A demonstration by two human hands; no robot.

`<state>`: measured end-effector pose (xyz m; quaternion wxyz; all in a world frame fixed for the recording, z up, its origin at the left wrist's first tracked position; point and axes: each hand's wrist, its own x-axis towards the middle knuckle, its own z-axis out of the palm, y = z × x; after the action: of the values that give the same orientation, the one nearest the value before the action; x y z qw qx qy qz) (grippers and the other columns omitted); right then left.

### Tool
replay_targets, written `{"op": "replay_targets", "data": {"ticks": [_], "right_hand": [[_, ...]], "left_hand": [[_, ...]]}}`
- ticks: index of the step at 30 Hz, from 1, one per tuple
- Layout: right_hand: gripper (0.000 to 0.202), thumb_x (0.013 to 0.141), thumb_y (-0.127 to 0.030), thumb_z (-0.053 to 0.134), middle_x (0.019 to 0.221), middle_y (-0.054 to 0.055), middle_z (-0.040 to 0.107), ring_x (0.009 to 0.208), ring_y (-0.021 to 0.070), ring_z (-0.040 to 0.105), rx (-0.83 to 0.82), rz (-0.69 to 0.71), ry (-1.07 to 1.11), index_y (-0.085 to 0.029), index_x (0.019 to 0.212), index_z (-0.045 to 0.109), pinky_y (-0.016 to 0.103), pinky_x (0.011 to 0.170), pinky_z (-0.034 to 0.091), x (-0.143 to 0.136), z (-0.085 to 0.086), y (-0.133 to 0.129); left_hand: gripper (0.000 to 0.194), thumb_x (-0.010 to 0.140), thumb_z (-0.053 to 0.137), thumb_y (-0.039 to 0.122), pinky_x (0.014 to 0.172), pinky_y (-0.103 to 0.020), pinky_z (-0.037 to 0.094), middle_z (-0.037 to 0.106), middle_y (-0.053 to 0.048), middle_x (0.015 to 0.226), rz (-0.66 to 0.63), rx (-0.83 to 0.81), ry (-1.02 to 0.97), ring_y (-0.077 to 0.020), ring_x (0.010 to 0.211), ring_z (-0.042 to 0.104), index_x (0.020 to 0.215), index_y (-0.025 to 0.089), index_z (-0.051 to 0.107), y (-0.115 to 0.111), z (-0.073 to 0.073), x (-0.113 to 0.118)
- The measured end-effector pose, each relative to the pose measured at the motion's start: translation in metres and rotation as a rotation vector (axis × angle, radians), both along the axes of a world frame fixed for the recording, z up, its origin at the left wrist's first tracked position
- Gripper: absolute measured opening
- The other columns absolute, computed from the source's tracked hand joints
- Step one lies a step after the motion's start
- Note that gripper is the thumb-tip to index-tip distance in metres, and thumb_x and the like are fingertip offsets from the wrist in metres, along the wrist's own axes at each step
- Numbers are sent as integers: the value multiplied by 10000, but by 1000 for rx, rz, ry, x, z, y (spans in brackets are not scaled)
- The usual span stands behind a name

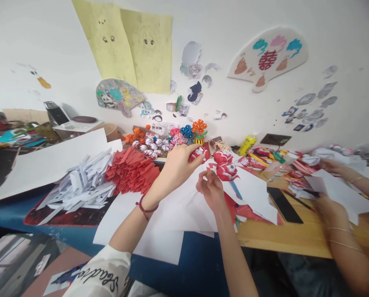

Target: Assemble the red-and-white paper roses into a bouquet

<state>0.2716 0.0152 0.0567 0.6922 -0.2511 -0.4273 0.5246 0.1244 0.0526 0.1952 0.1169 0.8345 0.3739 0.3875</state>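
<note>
My left hand (180, 164), with a dark red cord bracelet on its wrist, grips a red-and-white paper flower (199, 154) between thumb and fingers. Just below it, my right hand (210, 187) is closed in a pinch on a thin wire that runs down from the flower. Fine strands trail beneath onto the white paper sheets (172, 218). More red-and-white paper flowers (227, 171) stand right beside my hands.
Left lie heaps of white paper strips (82, 181) and red paper strips (131, 171). Small finished flowers (199, 126) stand against the wall. A black phone (285, 205) rests on the wooden table at right, beside a co-worker's hands (333, 210) holding white paper.
</note>
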Motion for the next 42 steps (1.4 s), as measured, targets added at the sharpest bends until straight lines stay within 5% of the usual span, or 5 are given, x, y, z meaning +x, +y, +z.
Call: {"op": "replay_targets", "data": {"ticks": [18,24,29,35,42], "right_hand": [[333,955,-491,480,665,-7,536,549,105,355,-39,-176,-303,-197,852,598,268,530,293,-1,-1,-3],[353,928,-512,526,609,-42,403,543,104,321,-48,-189,-265,-214,743,483,274,535,271,-3,-3,-1],[359,932,-475,535,646,-38,379,569,110,329,-52,-203,-181,-220,701,432,281,564,306,-3,3,0],[299,905,-450,583,634,-40,386,572,124,364,-94,-114,-151,-231,736,469,280,561,336,-3,-2,2],[352,898,-505,576,641,-14,450,565,130,399,-119,-26,-199,-221,699,514,293,535,328,-1,-15,3]], "left_hand": [[340,906,586,311,840,-348,510,712,-116,1065,-17,-12,70,-244,941,667,1216,189,649,-11,-4,5],[383,891,619,378,868,-351,509,710,-97,1111,-109,-64,-22,-240,964,667,1240,223,633,-3,-12,1],[416,943,535,382,761,-290,522,693,-84,1137,-170,-247,-278,-165,840,672,1334,237,534,2,-46,-2],[232,907,585,331,672,-256,490,699,-68,917,-154,-320,-484,-146,750,611,1042,161,666,3,-108,16],[200,846,650,354,784,-335,515,711,-46,827,-171,-301,-602,-193,800,623,771,176,702,5,-115,23]]}}
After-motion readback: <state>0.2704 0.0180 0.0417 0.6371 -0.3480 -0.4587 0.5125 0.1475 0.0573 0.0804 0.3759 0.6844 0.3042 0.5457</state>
